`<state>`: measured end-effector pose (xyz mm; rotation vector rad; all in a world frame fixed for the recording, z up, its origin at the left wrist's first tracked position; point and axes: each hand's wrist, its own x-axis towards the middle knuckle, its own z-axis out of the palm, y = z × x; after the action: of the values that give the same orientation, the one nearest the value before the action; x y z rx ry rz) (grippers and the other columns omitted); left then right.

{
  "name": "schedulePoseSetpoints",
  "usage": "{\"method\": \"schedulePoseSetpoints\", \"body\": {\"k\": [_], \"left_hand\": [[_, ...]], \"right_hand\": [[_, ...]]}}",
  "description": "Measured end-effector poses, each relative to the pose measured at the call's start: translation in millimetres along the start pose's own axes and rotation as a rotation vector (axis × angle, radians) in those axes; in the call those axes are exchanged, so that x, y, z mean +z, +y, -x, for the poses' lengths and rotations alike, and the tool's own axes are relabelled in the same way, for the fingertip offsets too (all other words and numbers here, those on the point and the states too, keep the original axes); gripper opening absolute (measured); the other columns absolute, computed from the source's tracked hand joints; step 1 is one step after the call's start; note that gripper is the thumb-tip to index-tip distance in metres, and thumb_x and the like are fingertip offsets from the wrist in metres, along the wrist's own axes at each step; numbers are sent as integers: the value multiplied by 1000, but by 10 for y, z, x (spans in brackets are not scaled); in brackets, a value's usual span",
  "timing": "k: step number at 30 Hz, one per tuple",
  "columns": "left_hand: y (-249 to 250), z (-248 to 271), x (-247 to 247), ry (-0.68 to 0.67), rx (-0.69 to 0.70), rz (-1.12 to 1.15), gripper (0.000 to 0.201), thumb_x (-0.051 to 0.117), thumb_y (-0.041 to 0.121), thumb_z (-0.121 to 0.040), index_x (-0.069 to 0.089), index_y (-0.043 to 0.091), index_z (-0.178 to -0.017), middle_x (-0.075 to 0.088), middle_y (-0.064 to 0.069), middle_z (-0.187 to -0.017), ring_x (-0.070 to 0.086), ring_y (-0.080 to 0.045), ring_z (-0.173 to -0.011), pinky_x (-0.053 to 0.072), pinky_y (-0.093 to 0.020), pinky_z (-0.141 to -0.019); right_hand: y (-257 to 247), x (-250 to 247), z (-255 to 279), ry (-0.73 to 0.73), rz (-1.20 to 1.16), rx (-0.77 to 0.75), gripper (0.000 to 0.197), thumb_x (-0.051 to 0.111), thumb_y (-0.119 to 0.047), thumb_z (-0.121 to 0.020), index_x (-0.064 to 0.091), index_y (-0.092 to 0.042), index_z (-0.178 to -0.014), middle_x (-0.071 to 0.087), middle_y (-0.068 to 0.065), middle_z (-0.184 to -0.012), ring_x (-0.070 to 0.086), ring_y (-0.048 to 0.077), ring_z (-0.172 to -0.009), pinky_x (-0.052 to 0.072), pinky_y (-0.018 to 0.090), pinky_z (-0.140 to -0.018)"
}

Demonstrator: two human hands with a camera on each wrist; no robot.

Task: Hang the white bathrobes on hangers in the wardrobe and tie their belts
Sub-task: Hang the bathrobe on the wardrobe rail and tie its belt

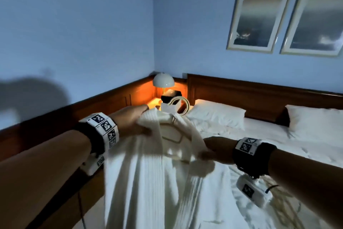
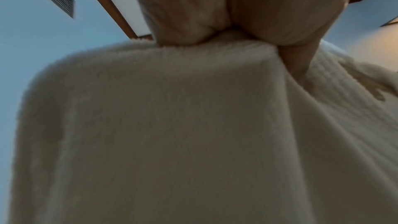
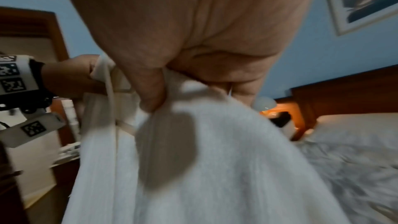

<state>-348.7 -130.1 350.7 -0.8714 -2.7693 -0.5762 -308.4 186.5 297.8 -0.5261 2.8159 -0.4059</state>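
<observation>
A white ribbed bathrobe (image 1: 148, 182) hangs in the air over the bed's near corner, draped on a pale hanger whose hook (image 1: 179, 105) curves up behind the collar. My left hand (image 1: 133, 121) grips the robe's left shoulder; in the left wrist view its fingers (image 2: 297, 64) pinch a fold of the cloth (image 2: 172, 125). My right hand (image 1: 213, 150) holds the right shoulder lower down; the right wrist view shows its thumb (image 3: 150, 89) clamped on the fabric (image 3: 215, 159). No belt is discernible.
The bed (image 1: 269, 136) with rumpled white sheets and two pillows (image 1: 217, 115) lies to the right. A lit dome lamp (image 1: 163, 80) and a white box sit on the nightstand behind the robe. A wooden wall panel (image 1: 55, 117) runs along the left.
</observation>
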Motion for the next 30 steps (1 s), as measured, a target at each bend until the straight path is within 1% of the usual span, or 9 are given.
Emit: {"method": "schedulePoseSetpoints", "body": {"k": [5, 7, 10, 12, 15, 19, 22, 26, 30], "left_hand": [[244, 957, -1075, 97, -182, -27, 49, 74, 63, -62, 49, 27, -83, 53, 16, -75, 51, -4, -69, 37, -21, -62], [304, 1386, -1636, 110, -311, 83, 58, 61, 79, -58, 52, 23, -72, 52, 11, -68, 46, -9, -63, 38, -30, -66], [418, 2070, -2372, 102, -498, 395, 56, 83, 68, -44, 72, 21, -71, 64, -1, -89, 59, -10, -80, 45, -31, -90], [455, 2616, -2685, 135, -542, 250, 31, 79, 54, -68, 67, 26, -76, 61, 9, -87, 59, 10, -66, 44, -9, -75], [459, 3335, -2940, 204, -592, -113, 60, 57, 75, -75, 53, 14, -78, 52, 10, -74, 51, -1, -66, 39, -13, -61], [449, 4349, -3292, 462, -599, -452, 55, 38, 72, -83, 51, 19, -73, 59, 2, -73, 58, -15, -74, 42, -28, -70], [511, 5068, -3623, 593, -625, -632, 42, 45, 53, -95, 38, 25, -63, 43, 9, -62, 42, -6, -59, 30, -29, -60], [551, 5933, -3998, 672, -691, -760, 41, 48, 51, -94, 40, 26, -63, 44, 11, -59, 42, -1, -51, 28, -20, -54], [588, 6881, -4301, 741, -837, -845, 50, 42, 65, -88, 57, 19, -76, 52, 13, -63, 48, -2, -57, 36, -28, -60]], "right_hand": [[-975, -532, 213, 228, -34, -241, 22, 48, -42, -98, 57, -29, -114, 60, -14, -98, 58, 4, -88, 41, 12, -71], [-1477, -783, 262, 333, -31, -364, 45, 43, -56, -95, 59, -18, -113, 64, -7, -100, 60, 12, -92, 46, 20, -78], [-2154, -1109, 235, 461, -42, -522, 52, 43, -61, -88, 60, -14, -101, 65, 1, -86, 59, 16, -81, 48, 32, -76], [-2681, -1272, 242, 500, -120, -598, 39, 54, -51, -92, 55, -12, -86, 57, -5, -69, 50, 9, -66, 41, 24, -64], [-3499, -1333, 298, 553, -38, -718, 33, 54, -48, -92, 49, -20, -75, 53, -13, -59, 48, 3, -57, 38, 18, -58], [-4728, -1198, 416, 600, 61, -890, 36, 45, -55, -94, 52, -21, -84, 56, -8, -69, 55, 14, -68, 44, 32, -66], [-5702, -1004, 604, 676, 172, -1029, 36, 36, -58, -96, 47, -24, -90, 54, -11, -73, 56, 18, -75, 43, 34, -68], [-6896, -721, 885, 740, 183, -1233, 42, 32, -53, -98, 47, -20, -118, 54, -6, -83, 61, 28, -88, 40, 33, -68], [-7959, -401, 1023, 689, 169, -1368, 46, 34, -63, -92, 45, -20, -105, 56, -2, -84, 61, 27, -85, 47, 37, -71]]}}
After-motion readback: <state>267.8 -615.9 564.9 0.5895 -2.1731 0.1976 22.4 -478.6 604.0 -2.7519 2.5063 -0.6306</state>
